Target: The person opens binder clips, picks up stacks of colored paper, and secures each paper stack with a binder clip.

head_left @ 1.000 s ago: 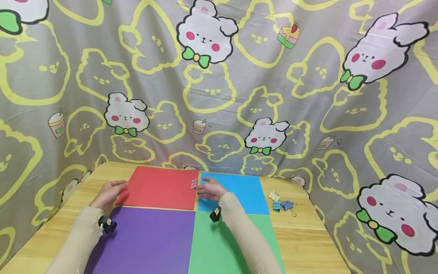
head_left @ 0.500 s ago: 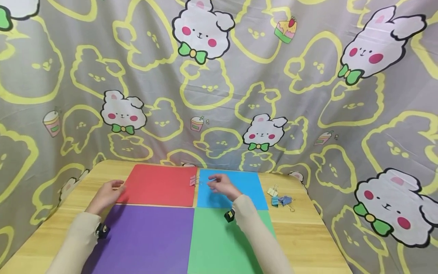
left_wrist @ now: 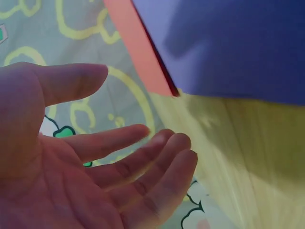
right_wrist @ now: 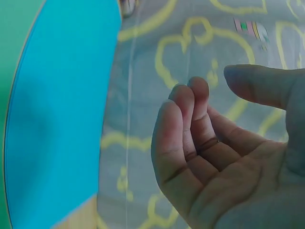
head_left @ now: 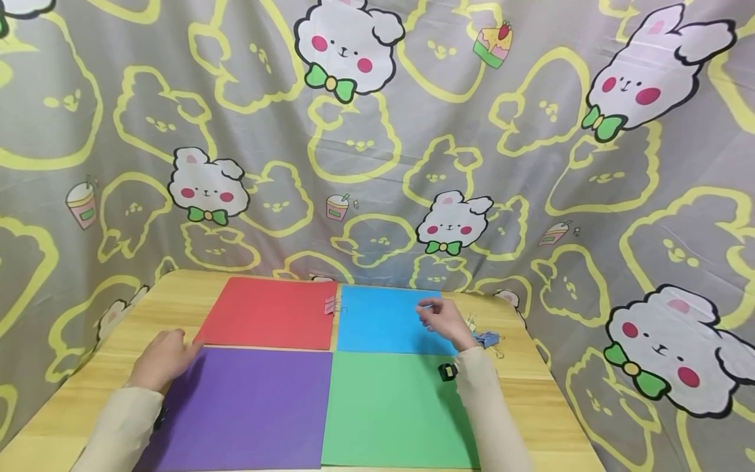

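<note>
My left hand (head_left: 160,359) hovers at the left, by the corner where the red sheet (head_left: 277,314) and the purple sheet (head_left: 253,406) meet. Its palm holds nothing in the left wrist view, where the fingers are loosely bent. Above the right part of the blue sheet (head_left: 377,318) hangs my right hand (head_left: 445,320), relaxed, with thumb and fingers apart. A pink binder clip (head_left: 330,306) lies at the red sheet's right edge. Just beyond my right hand are a bluish-purple binder clip (head_left: 487,339) and a pale yellow one (head_left: 472,321), partly hidden by the hand.
A green sheet (head_left: 395,406) lies in front of the blue one, right of the purple. All the sheets rest on a wooden table (head_left: 537,406). A grey patterned curtain (head_left: 377,164) hangs around the table's back and sides.
My right hand has moved right, from near the pink clip across the blue sheet towards the other clips. My left hand has shifted slightly left and nearer to me. The pink clip stays put.
</note>
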`<move>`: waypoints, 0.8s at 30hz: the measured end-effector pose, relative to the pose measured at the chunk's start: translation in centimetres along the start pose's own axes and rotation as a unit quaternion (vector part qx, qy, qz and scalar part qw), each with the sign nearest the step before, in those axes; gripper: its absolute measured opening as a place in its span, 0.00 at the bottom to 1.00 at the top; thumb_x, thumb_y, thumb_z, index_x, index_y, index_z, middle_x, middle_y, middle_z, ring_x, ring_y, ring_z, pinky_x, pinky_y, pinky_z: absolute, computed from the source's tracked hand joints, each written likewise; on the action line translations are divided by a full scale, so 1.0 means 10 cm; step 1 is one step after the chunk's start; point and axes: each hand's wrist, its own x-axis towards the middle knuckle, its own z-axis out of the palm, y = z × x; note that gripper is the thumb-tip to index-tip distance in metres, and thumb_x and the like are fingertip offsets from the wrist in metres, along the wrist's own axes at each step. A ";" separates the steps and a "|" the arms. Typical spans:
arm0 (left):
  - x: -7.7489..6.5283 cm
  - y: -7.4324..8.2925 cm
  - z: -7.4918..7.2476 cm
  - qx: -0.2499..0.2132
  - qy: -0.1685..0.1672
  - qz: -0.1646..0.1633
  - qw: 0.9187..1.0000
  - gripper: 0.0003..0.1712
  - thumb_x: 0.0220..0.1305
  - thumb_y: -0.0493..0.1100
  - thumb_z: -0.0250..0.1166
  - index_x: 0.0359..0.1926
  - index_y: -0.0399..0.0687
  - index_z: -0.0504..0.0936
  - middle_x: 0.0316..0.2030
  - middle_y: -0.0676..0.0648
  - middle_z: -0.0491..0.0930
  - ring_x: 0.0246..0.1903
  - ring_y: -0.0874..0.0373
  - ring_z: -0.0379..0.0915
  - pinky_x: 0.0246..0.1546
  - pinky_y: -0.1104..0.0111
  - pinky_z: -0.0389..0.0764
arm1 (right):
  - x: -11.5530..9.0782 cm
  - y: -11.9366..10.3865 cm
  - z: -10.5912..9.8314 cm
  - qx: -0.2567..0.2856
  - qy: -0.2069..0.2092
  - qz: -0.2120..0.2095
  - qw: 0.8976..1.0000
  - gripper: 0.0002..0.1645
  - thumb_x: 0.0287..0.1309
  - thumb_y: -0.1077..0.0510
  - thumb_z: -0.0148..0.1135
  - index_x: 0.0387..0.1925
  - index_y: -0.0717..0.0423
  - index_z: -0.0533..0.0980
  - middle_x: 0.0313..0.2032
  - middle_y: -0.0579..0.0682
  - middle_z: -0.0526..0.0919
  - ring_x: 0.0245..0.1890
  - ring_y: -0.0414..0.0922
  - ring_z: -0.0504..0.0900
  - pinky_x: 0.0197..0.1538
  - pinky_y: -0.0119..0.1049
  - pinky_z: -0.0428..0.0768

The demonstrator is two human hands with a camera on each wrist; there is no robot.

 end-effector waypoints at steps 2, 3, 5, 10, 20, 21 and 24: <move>-0.02 0.01 -0.01 0.003 -0.013 -0.016 1.000 0.25 0.66 0.51 0.58 0.29 0.28 0.75 0.33 0.26 0.76 0.30 0.37 0.73 0.28 0.49 0.75 | -0.02 0.07 -0.13 -0.007 0.018 0.004 1.000 0.23 0.69 0.51 0.58 0.58 0.61 0.75 0.35 0.55 0.83 0.34 0.46 0.82 0.43 0.47 0.84; -0.03 0.03 -0.01 0.004 -0.023 -0.025 0.999 0.25 0.66 0.52 0.58 0.25 0.33 0.73 0.30 0.29 0.75 0.28 0.42 0.71 0.25 0.53 0.73 | -0.04 0.10 -0.19 -0.012 0.028 0.008 1.000 0.23 0.69 0.50 0.57 0.58 0.61 0.75 0.35 0.54 0.83 0.34 0.44 0.82 0.43 0.46 0.84; -0.05 0.06 -0.01 0.003 -0.040 -0.043 0.998 0.25 0.65 0.55 0.59 0.21 0.39 0.70 0.29 0.32 0.73 0.26 0.45 0.68 0.22 0.57 0.70 | -0.06 0.17 -0.30 -0.010 0.046 0.018 0.999 0.25 0.69 0.49 0.57 0.59 0.61 0.75 0.35 0.53 0.83 0.33 0.44 0.82 0.42 0.45 0.84; -0.10 0.13 -0.01 0.010 -0.076 -0.073 0.994 0.31 0.63 0.62 0.61 0.28 0.34 0.75 0.32 0.25 0.72 0.29 0.35 0.71 0.24 0.52 0.72 | -0.16 0.37 -0.55 -0.017 0.082 0.046 0.995 0.27 0.71 0.48 0.55 0.61 0.63 0.73 0.34 0.50 0.83 0.30 0.41 0.80 0.36 0.41 0.82; -0.15 0.19 0.08 0.028 -0.088 -0.109 0.990 0.46 0.55 0.68 0.67 0.45 0.22 0.76 0.36 0.20 0.71 0.31 0.32 0.74 0.27 0.47 0.75 | -0.36 0.85 -0.83 -0.074 0.176 0.136 0.972 0.36 0.70 0.41 0.49 0.66 0.63 0.66 0.57 0.68 0.74 0.52 0.61 0.78 0.43 0.46 0.79; -0.15 0.19 0.09 0.027 -0.088 -0.111 0.990 0.47 0.54 0.68 0.67 0.45 0.22 0.76 0.36 0.19 0.71 0.31 0.32 0.74 0.28 0.47 0.75 | -0.37 0.89 -0.85 -0.073 0.177 0.142 0.971 0.37 0.71 0.41 0.48 0.67 0.64 0.65 0.59 0.70 0.73 0.53 0.62 0.77 0.45 0.48 0.79; -0.15 0.19 0.12 0.018 -0.086 -0.114 0.990 0.45 0.53 0.66 0.70 0.44 0.22 0.77 0.36 0.19 0.72 0.31 0.33 0.74 0.28 0.47 0.75 | -0.41 0.99 -0.90 -0.077 0.181 0.157 0.968 0.40 0.70 0.40 0.47 0.68 0.67 0.62 0.61 0.73 0.70 0.56 0.65 0.75 0.50 0.55 0.78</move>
